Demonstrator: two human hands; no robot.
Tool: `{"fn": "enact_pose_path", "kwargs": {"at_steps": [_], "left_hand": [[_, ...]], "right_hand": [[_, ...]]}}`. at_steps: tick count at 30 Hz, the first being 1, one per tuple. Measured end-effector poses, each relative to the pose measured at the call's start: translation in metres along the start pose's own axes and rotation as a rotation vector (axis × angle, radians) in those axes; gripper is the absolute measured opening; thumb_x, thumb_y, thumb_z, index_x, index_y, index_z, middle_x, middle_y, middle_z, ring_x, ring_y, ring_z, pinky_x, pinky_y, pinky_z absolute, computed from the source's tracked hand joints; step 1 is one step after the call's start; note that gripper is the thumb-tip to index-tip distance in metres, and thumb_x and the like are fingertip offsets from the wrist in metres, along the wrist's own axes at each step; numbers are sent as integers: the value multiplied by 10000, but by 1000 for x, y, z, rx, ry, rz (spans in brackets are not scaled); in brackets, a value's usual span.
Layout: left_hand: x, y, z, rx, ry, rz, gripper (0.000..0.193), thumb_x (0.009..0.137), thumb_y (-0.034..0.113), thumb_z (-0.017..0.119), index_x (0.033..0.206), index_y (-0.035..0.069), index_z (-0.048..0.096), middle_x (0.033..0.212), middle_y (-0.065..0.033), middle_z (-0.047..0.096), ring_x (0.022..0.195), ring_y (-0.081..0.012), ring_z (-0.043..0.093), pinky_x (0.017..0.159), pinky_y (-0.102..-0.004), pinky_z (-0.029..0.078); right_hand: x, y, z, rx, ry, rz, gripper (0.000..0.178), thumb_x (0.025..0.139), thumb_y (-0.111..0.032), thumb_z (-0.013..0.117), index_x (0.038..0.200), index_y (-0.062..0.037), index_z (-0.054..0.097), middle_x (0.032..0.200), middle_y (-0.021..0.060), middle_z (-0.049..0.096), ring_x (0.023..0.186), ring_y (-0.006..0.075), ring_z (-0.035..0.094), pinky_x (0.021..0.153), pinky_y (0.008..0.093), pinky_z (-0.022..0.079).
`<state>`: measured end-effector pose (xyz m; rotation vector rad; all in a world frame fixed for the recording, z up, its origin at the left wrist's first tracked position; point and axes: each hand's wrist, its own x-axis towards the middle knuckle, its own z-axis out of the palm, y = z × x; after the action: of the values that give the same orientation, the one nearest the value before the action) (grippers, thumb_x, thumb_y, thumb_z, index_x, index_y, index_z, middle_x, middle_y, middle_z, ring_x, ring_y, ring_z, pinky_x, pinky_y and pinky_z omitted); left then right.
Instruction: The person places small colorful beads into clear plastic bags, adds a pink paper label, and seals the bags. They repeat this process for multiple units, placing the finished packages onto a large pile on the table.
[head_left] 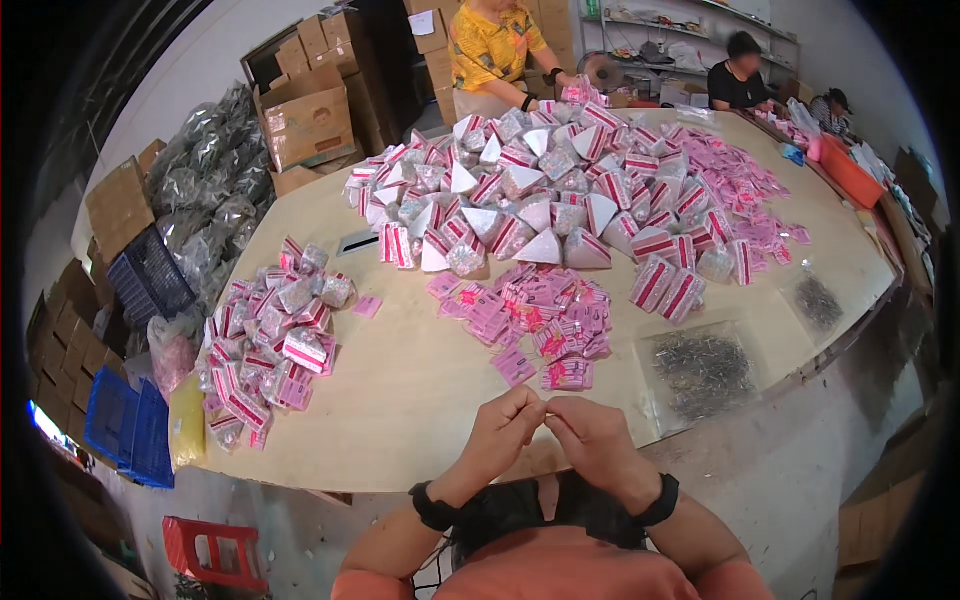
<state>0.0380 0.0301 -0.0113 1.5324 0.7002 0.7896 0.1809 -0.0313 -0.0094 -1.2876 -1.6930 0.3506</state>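
My left hand (503,428) and my right hand (592,436) meet over the table's near edge, fingertips touching. Both are closed in a pinch; whatever lies between the fingers is too small or hidden to make out. Just beyond them is a heap of flat pink printed cards (555,310), with one card (513,366) at its near left. To the right of my hands, many thin dark metal pins (702,372) lie in a shallow clear tray (650,398). Dark bands circle both wrists.
Clear packets with pink card tops form a large heap (540,215) across the table (390,400) and a smaller heap (262,350) at left. More pins (820,302) lie at right. A person (495,50) handles packets opposite; others sit far right. A red stool (213,552) stands lower left.
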Motion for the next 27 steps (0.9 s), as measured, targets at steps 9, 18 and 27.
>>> {"fn": "enact_pose_path", "kwargs": {"at_steps": [9, 18, 27], "left_hand": [[23, 27, -1, 180, -8, 46, 123, 857, 129, 525, 809, 16, 532, 641, 13, 492, 581, -38, 436, 506, -207, 376], [149, 78, 72, 771, -207, 391, 268, 763, 149, 574, 977, 0, 517, 771, -123, 579, 716, -232, 583, 638, -315, 464], [242, -29, 121, 1059, -79, 173, 622, 721, 299, 566, 1221, 36, 305, 1008, -296, 498, 856, -425, 550, 752, -465, 448]], "right_hand": [[-11, 25, -7, 613, -28, 499, 95, 814, -73, 563, 889, -17, 581, 689, 12, 544, 594, 75, 509, 528, 221, 416], [-37, 65, 4, 946, -196, 793, 123, 810, -91, 555, 910, -23, 579, 711, -4, 543, 592, 62, 487, 529, 216, 406], [-37, 68, -7, 818, -397, 679, 174, 823, -121, 539, 962, -19, 564, 761, -1, 566, 633, 68, 501, 572, 219, 423]]}}
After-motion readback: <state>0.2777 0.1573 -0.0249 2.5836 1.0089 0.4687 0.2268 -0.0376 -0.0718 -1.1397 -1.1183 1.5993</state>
